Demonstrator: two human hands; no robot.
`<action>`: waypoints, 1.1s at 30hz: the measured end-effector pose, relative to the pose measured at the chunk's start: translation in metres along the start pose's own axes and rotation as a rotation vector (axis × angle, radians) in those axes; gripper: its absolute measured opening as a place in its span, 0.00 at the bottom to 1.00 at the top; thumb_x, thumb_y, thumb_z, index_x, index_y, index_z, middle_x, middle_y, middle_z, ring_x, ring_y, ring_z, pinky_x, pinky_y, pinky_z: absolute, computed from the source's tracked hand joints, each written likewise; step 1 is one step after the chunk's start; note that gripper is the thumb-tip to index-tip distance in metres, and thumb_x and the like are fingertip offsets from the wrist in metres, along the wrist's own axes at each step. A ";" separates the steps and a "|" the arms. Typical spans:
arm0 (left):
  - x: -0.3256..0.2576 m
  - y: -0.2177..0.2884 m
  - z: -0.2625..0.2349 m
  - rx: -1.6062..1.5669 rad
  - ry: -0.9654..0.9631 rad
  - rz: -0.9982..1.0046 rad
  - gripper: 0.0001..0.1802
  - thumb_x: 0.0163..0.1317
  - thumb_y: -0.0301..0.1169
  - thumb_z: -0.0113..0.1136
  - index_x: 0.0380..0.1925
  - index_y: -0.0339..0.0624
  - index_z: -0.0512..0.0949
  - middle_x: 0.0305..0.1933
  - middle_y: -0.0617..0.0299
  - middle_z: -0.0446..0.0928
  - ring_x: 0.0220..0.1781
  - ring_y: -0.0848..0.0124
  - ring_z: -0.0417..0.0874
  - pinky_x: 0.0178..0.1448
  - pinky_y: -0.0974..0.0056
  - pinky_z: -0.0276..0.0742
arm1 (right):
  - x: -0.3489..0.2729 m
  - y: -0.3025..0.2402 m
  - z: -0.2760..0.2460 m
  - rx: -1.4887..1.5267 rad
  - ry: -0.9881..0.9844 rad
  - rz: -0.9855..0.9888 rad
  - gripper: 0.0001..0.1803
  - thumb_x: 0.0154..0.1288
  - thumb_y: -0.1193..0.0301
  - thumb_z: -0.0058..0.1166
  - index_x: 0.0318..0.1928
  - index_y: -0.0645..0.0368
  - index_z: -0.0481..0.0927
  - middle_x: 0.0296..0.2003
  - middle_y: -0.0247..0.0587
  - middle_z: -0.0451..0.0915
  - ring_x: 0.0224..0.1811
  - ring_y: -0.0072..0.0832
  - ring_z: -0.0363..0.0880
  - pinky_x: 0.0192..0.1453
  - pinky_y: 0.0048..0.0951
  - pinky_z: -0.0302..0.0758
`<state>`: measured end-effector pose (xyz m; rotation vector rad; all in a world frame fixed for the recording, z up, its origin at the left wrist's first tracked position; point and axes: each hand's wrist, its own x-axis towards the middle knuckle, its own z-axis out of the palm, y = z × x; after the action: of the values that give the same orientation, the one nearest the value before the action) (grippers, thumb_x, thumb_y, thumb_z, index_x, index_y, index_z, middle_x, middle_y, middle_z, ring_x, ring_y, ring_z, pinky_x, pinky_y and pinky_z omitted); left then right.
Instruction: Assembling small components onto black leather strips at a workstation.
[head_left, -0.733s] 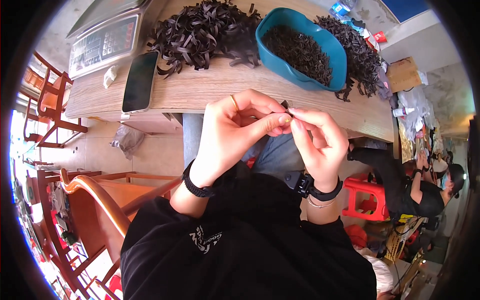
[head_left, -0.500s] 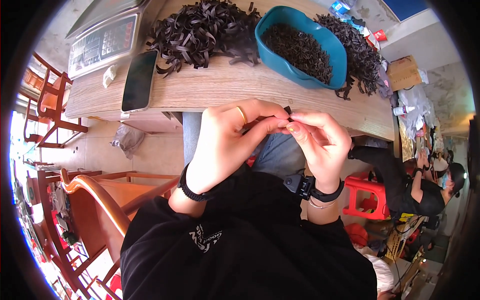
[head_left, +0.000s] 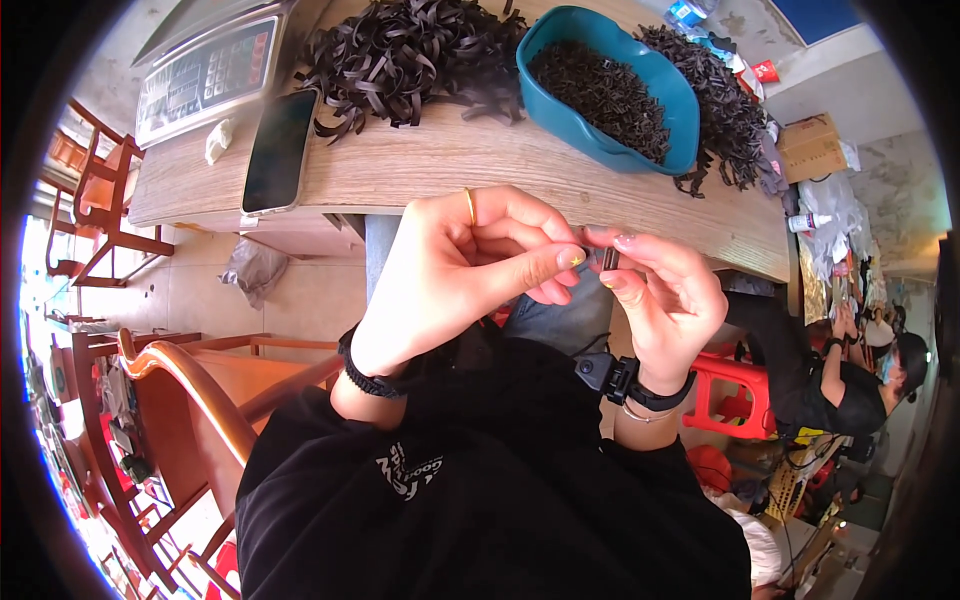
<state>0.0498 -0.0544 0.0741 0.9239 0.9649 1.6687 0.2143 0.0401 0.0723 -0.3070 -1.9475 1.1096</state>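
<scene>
Between the tips of my right hand [head_left: 668, 298] I pinch a small dark strip piece [head_left: 609, 258], apparently folded short. My left hand [head_left: 465, 265], wearing a gold ring, is closed beside it, its thumb tip close to the piece. Whether its fingertips grip anything is hidden. Both hands hover over my lap at the table's near edge. Beyond them lies a heap of long, dark flat strips [head_left: 395, 60]. A teal plastic basin [head_left: 610, 150] to its right holds many short dark pieces [head_left: 600, 95].
Another dark heap [head_left: 725, 120] lies right of the basin on the wooden table [head_left: 430, 165]. A phone [head_left: 278, 155], crumpled tissue [head_left: 218, 142] and weighing scale [head_left: 215, 75] are at the left. A wooden chair [head_left: 180, 370] stands left; a red stool [head_left: 735, 395] and seated co-worker [head_left: 850, 385] are right.
My hands have moved slightly apart at the fingertips. The right hand has shifted a little right and turned, and the dark piece between its fingers now shows more.
</scene>
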 end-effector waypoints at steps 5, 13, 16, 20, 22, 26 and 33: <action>0.000 -0.001 -0.002 -0.020 -0.010 -0.088 0.06 0.57 0.17 0.59 0.34 0.26 0.76 0.27 0.51 0.80 0.28 0.68 0.83 0.33 0.68 0.83 | 0.002 0.001 0.002 -0.027 -0.039 -0.072 0.13 0.52 0.85 0.61 0.41 0.69 0.78 0.39 0.50 0.82 0.39 0.30 0.82 0.43 0.26 0.79; 0.005 -0.005 -0.008 -0.117 -0.093 -0.139 0.05 0.57 0.18 0.59 0.33 0.27 0.76 0.25 0.51 0.80 0.26 0.68 0.83 0.30 0.68 0.82 | 0.004 -0.004 0.001 -0.073 -0.098 -0.080 0.13 0.52 0.87 0.59 0.41 0.69 0.78 0.40 0.50 0.82 0.42 0.34 0.82 0.44 0.29 0.80; 0.008 -0.005 -0.011 -0.151 -0.140 -0.181 0.05 0.56 0.18 0.59 0.33 0.27 0.76 0.25 0.52 0.80 0.24 0.68 0.83 0.29 0.68 0.81 | 0.006 -0.004 0.001 -0.142 -0.108 -0.132 0.13 0.51 0.87 0.59 0.40 0.69 0.78 0.39 0.50 0.82 0.41 0.35 0.82 0.42 0.29 0.81; 0.009 -0.008 -0.017 -0.212 -0.228 -0.234 0.06 0.55 0.19 0.61 0.33 0.29 0.76 0.28 0.53 0.79 0.26 0.70 0.82 0.28 0.71 0.80 | 0.011 -0.003 0.000 -0.243 -0.133 -0.259 0.12 0.49 0.87 0.60 0.37 0.68 0.78 0.34 0.47 0.81 0.36 0.32 0.82 0.37 0.27 0.80; 0.011 -0.012 -0.014 -0.138 -0.201 -0.164 0.07 0.55 0.20 0.62 0.33 0.30 0.77 0.30 0.54 0.79 0.27 0.71 0.81 0.28 0.71 0.80 | 0.010 -0.006 0.000 -0.238 -0.138 -0.214 0.12 0.49 0.87 0.61 0.37 0.68 0.78 0.33 0.46 0.81 0.35 0.31 0.82 0.35 0.26 0.79; 0.016 -0.019 -0.016 -0.065 -0.191 -0.009 0.09 0.51 0.22 0.67 0.31 0.33 0.78 0.31 0.59 0.76 0.30 0.75 0.79 0.28 0.74 0.77 | 0.008 -0.008 0.001 -0.182 -0.137 -0.116 0.12 0.49 0.86 0.61 0.37 0.68 0.78 0.31 0.44 0.81 0.33 0.30 0.82 0.34 0.24 0.78; 0.016 -0.030 -0.010 -0.346 -0.235 0.004 0.15 0.45 0.20 0.71 0.26 0.38 0.71 0.27 0.60 0.75 0.28 0.74 0.77 0.32 0.70 0.76 | 0.004 -0.009 0.004 -0.090 -0.152 -0.068 0.12 0.51 0.84 0.61 0.38 0.67 0.78 0.31 0.43 0.81 0.30 0.28 0.82 0.34 0.22 0.77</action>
<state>0.0472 -0.0346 0.0452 0.8618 0.4966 1.6223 0.2110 0.0349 0.0803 -0.2082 -2.1306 1.0288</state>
